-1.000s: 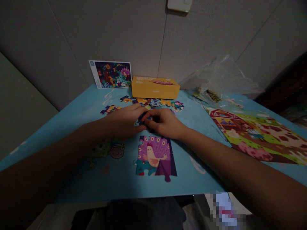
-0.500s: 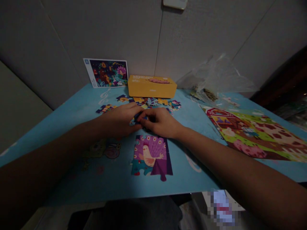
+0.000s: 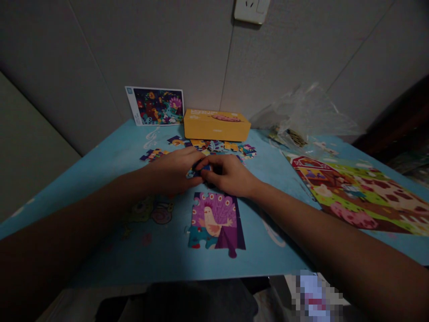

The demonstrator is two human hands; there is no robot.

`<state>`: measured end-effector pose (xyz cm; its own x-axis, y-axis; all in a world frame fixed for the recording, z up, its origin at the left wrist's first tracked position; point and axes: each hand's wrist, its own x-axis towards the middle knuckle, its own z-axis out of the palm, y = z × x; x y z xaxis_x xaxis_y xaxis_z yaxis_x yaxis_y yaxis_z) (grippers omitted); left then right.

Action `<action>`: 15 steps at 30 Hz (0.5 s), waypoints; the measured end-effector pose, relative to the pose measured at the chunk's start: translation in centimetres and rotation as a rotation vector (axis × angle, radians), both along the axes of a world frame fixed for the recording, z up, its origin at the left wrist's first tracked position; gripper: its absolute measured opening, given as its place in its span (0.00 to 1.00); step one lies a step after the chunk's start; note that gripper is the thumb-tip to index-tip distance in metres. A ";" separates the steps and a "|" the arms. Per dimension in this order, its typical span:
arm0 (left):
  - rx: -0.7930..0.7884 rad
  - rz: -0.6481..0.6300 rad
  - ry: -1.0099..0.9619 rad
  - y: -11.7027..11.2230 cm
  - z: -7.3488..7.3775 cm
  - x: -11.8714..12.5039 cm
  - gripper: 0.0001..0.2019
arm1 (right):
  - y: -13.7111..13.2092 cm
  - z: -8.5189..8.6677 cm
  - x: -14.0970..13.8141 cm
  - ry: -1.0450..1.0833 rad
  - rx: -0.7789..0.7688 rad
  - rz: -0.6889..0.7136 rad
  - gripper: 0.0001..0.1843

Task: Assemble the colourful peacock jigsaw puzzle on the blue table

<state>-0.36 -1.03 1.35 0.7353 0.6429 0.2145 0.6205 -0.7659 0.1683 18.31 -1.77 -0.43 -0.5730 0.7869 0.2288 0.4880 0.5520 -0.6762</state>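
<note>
My left hand [image 3: 182, 170] and my right hand [image 3: 226, 173] meet over the middle of the table, fingers closed together. Between them are dark blue puzzle pieces [image 3: 205, 169], partly covered by the fingers, so their number is hidden. Just nearer to me lies a joined puzzle section [image 3: 214, 221] with a pink-purple peacock. Beyond the hands, loose puzzle pieces [image 3: 216, 146] spread in front of the yellow box, some hidden behind my fingers.
A yellow box [image 3: 217, 129] and a picture card [image 3: 159, 106] stand against the wall. On the right lie a farm puzzle [image 3: 362, 192] and a clear plastic bag [image 3: 308, 120] with pieces in it. The blue table [image 3: 110, 264] ends near my lap.
The view has tilted up slightly, so the wall socket shows more and everything sits a little lower and to the right. My hands keep nearly the same pose over the pieces.
</note>
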 end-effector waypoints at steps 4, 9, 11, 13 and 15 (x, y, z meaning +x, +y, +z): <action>-0.015 0.001 -0.001 0.0 0.0 -0.1 0.11 | 0.1 0.0 0.0 0.003 -0.004 0.003 0.13; -0.006 -0.005 -0.015 0.1 -0.2 -0.1 0.11 | 0.1 0.0 0.0 0.000 -0.018 0.005 0.12; -0.003 -0.012 -0.026 0.1 -0.3 -0.1 0.11 | 0.1 0.0 0.1 -0.002 -0.014 0.006 0.12; -0.007 -0.007 -0.033 0.2 -0.3 -0.2 0.11 | 0.1 0.0 0.1 -0.001 -0.010 0.007 0.12; -0.017 0.012 -0.027 0.2 -0.3 -0.2 0.12 | 0.0 0.0 0.0 -0.005 -0.011 0.003 0.12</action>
<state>-0.57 -0.86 1.01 0.7216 0.6553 0.2232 0.6246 -0.7554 0.1981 18.36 -1.73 -0.40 -0.5768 0.7874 0.2174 0.4895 0.5463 -0.6797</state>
